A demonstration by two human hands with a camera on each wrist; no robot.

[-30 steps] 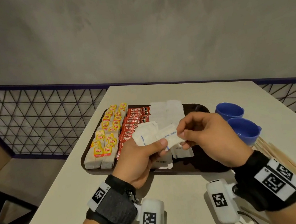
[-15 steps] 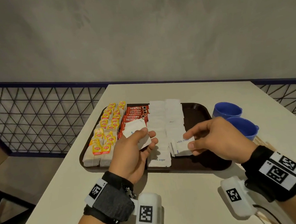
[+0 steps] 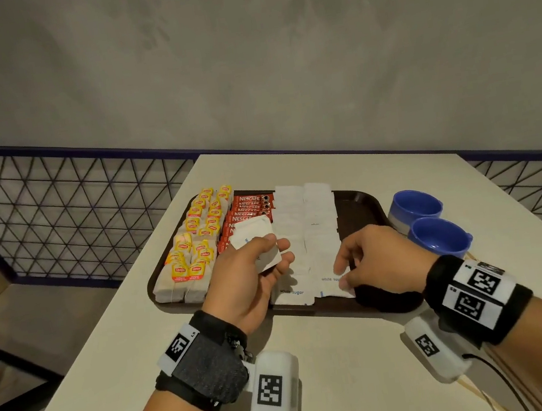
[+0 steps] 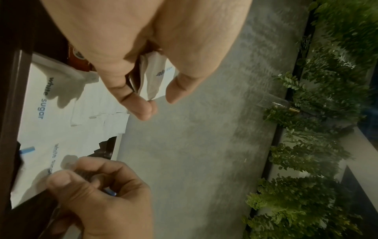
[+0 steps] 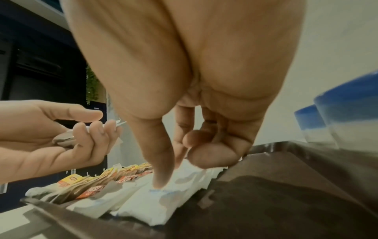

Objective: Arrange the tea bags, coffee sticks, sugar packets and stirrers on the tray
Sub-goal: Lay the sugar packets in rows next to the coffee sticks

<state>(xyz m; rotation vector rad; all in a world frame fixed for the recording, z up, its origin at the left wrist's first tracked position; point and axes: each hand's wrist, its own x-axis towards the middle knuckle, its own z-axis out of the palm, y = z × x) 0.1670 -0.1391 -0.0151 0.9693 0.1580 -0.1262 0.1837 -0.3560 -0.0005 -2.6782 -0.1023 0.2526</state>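
A dark brown tray holds rows of yellow-tagged tea bags, red coffee sticks and two columns of white sugar packets. My left hand hovers over the tray's front middle and grips a small stack of sugar packets between thumb and fingers. My right hand rests on the front packet of the right column, one fingertip pressing down on it. Wooden stirrers lie on the table, mostly hidden by my right forearm.
Two blue cups stand just right of the tray. The tray's right part is bare dark surface. A wire mesh railing runs along the table's left and far sides, with a grey wall behind.
My right hand took one packet from the left hand's stack, carried it down to the front of the right column and laid it there. The left hand drew back left with the rest.
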